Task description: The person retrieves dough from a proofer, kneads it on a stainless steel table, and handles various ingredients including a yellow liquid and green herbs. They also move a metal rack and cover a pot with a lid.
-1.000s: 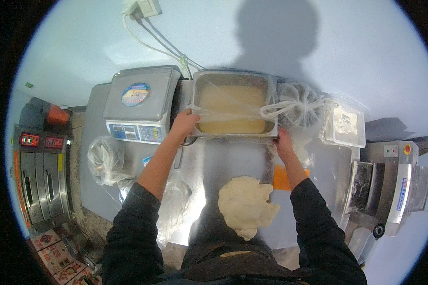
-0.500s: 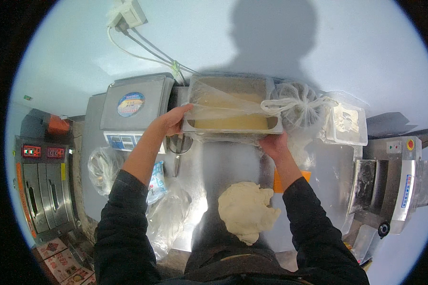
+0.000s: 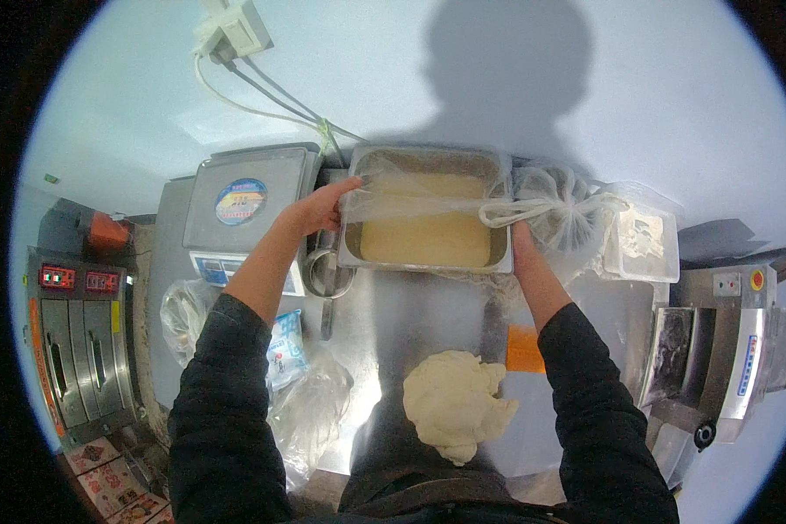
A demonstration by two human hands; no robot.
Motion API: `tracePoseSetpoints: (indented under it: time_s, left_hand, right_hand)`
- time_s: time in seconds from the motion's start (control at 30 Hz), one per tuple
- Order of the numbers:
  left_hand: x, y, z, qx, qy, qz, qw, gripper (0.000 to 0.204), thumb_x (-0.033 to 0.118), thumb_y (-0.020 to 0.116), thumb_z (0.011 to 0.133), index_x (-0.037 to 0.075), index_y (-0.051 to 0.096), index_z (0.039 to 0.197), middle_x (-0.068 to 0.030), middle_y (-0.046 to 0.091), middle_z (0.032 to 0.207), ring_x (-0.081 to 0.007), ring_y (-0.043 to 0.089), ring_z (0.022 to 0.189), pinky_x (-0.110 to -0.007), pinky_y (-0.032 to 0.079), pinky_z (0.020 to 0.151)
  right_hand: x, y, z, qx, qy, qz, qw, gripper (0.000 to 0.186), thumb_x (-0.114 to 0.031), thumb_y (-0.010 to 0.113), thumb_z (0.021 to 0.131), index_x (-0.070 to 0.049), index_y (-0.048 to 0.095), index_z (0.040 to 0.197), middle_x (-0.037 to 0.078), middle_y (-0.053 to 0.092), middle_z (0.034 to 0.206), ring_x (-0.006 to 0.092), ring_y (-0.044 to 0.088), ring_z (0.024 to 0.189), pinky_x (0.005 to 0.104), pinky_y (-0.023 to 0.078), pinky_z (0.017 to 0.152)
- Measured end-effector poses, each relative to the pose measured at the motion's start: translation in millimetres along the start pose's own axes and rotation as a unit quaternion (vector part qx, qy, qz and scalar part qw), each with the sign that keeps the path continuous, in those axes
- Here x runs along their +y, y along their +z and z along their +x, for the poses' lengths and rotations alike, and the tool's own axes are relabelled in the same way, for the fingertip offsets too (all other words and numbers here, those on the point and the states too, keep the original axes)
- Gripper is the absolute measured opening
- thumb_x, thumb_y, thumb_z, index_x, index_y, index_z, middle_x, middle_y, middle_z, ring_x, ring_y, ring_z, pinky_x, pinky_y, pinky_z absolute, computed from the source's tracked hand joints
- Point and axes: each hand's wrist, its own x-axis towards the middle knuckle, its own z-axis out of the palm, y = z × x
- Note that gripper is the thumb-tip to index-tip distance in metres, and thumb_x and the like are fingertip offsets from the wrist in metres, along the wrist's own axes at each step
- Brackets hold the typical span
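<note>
At the back of the table I have a deep rectangular metal pan (image 3: 424,267) between my hands. In it lies a smooth pale-yellow mass (image 3: 424,236), partly covered by a clear plastic film (image 3: 410,199). My left hand (image 3: 325,210) grips the pan's left wall near its back. On the pan's right side is my right hand (image 3: 524,249), its fingers largely hidden by the pan and a knotted clear bag (image 3: 555,208). Close to my body, a lump of cream-coloured dough (image 3: 454,406) with a ragged right edge rests on the metal tabletop (image 3: 428,314).
Left stand a scale (image 3: 244,199), a round strainer (image 3: 327,278), a blue-white packet (image 3: 286,349) and crumpled plastic (image 3: 310,415). Right are a white-powder tub (image 3: 642,240), an orange card (image 3: 524,349) and a steel machine (image 3: 725,336). A deck oven (image 3: 83,349) stands far left.
The pan has levelled, its front edge coming nearer and more of its inside showing. My right hand has shifted from under its front right corner to its right side.
</note>
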Motion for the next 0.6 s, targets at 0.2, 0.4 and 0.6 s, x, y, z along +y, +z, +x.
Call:
tracePoseSetpoints:
  time_s: [0.2,0.4,0.6]
  left_hand:
    - [17.1,26.0,7.3,0.06,0.129,-0.157,0.977,0.032,0.028,0.05,0.106,0.005,0.063,0.124,-0.0116,0.066,0.121,-0.0242,0.063,0.113,-0.038,0.05,0.099]
    - [11.1,15.4,45.7,0.157,0.131,-0.381,0.902,0.024,0.019,0.051,0.104,0.004,0.066,0.094,-0.0095,0.066,0.09,-0.0183,0.06,0.087,-0.039,0.05,0.08]
    - [1.4,8.5,100.7,0.198,0.2,-0.062,0.957,0.034,0.02,0.065,0.083,0.0,0.063,0.111,-0.0148,0.067,0.104,-0.0303,0.065,0.098,-0.044,0.052,0.087]
  right_hand:
    - [-8.4,-14.3,25.7,0.006,-0.044,-0.006,0.999,0.049,-0.045,0.046,0.105,-0.007,0.063,0.129,0.014,0.067,0.125,0.0306,0.067,0.11,0.0481,0.058,0.091]
    - [-22.4,12.9,41.1,0.089,-0.005,0.007,0.996,0.045,-0.038,0.045,0.107,-0.002,0.059,0.131,0.015,0.066,0.125,0.0304,0.067,0.108,0.0488,0.057,0.094]
    - [-34.1,-22.5,87.4,0.087,-0.042,0.064,0.993,0.046,-0.045,0.053,0.104,-0.004,0.064,0.122,0.014,0.069,0.12,0.0317,0.07,0.098,0.0479,0.061,0.085]
